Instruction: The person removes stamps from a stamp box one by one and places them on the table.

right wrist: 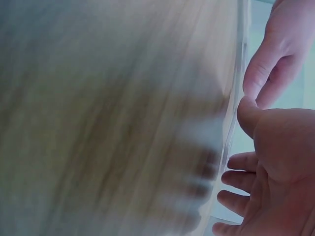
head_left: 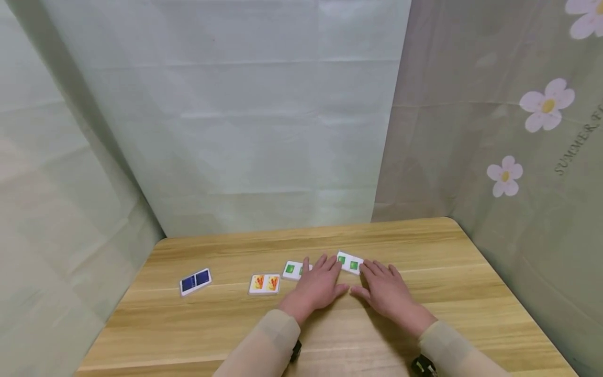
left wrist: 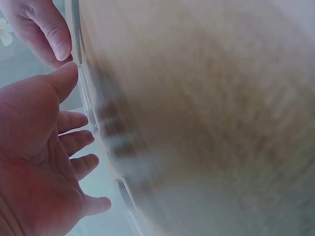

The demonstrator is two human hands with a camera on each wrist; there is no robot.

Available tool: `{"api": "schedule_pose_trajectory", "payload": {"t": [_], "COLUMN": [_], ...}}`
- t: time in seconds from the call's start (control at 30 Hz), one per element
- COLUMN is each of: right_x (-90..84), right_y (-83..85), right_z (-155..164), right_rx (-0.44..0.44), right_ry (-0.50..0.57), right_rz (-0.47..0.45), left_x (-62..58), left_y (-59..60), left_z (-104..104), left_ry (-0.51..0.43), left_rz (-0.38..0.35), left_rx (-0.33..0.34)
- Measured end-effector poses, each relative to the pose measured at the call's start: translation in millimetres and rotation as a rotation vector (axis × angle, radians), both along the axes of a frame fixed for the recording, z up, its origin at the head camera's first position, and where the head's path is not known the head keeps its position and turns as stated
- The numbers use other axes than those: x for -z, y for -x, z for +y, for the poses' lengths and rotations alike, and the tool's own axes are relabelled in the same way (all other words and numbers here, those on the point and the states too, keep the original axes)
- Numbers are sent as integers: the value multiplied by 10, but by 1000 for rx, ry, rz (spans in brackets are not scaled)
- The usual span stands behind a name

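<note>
Side by side over the table, my left hand (head_left: 318, 286) and right hand (head_left: 388, 291) have their fingers spread fairly straight, thumb tips close together. Between their fingertips lies a white card with two green squares (head_left: 349, 262); the left fingers reach its left end and the right index finger is at its right end. A second green-square card (head_left: 291, 269) sits partly hidden under the left hand's little finger. In the left wrist view, the left hand (left wrist: 39, 157) faces the card edges palm-on. The right wrist view shows the right hand (right wrist: 285, 152) with extended fingers near the tabletop.
Left of the hands lies a card with two orange pictures (head_left: 264, 284). Farther left is a card with two dark blue panels (head_left: 195, 281). The wooden table (head_left: 188, 335) has pale cloth (head_left: 264, 120) hanging behind it and along its sides.
</note>
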State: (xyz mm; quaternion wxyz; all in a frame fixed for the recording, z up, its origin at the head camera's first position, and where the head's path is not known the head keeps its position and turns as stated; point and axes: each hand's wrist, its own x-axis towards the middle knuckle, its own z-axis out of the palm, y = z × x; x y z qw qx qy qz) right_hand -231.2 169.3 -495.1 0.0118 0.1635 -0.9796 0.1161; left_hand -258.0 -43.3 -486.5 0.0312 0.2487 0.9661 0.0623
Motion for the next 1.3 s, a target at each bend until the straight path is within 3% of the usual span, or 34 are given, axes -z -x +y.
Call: {"api": "schedule_pose_trajectory", "payload": {"t": [1.07, 1.3], "right_x": [35, -5], "right_y": [-135, -187], "right_z": [39, 52], "right_rx": [-138, -159], "right_ry": [89, 89], "right_rz": [82, 29], "left_x": [-26, -42], "left_y": [-385, -481], "left_z": [-134, -189], "left_ry": [52, 70], "left_rz": [14, 34], "left_rx": [32, 59]}}
